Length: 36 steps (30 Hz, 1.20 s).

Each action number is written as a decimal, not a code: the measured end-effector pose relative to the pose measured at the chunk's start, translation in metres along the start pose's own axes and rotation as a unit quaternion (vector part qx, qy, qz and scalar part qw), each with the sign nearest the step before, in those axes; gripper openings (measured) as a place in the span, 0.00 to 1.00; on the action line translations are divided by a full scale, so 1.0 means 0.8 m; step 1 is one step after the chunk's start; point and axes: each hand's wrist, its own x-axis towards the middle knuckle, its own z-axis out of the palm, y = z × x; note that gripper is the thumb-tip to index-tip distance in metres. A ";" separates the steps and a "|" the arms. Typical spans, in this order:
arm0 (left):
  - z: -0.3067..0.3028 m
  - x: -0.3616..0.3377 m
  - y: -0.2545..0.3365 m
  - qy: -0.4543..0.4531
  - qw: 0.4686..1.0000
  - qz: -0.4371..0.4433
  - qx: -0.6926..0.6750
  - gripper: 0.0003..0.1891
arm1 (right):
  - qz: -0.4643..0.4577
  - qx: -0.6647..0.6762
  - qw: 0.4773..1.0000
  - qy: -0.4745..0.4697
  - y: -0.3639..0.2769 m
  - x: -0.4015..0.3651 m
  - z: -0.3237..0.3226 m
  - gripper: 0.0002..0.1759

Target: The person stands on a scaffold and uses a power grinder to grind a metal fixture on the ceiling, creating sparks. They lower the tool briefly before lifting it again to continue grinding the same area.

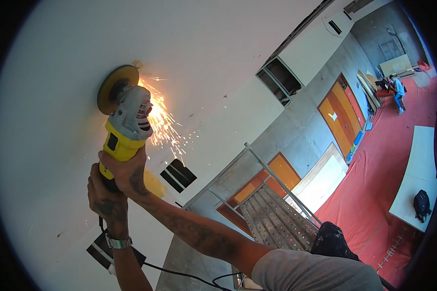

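A yellow and grey angle grinder [124,140] is raised against the white ceiling [194,53]. Its disc [117,89] meets the ceiling surface, and bright sparks [162,119] spray from it to the right and down. My right hand [129,172] is closed around the yellow body. Just below, my left hand [106,196], with a metal watch [118,242] on the wrist, wraps the rear of the grinder. A black cord [179,273] trails off below. The edge of the disc on the ceiling is partly hidden by glare.
Square openings [178,175] are cut in the ceiling. A scaffold platform [277,218] with metal rails stands below, near my knee [332,240]. Far down, red sheeting [374,184] covers the floor. A white table [415,169] holds a black bag [421,205]. Another person [398,92] sits far off.
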 end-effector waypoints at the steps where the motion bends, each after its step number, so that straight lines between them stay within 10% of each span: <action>1: 0.000 0.000 0.000 0.001 1.000 -0.002 -0.004 0.33 | -0.009 -0.001 1.000 0.001 0.002 0.001 0.001 0.28; 36: -0.004 -0.004 -0.008 0.006 1.000 0.011 0.009 0.33 | -0.001 -0.002 1.000 0.009 0.009 -0.007 0.003 0.25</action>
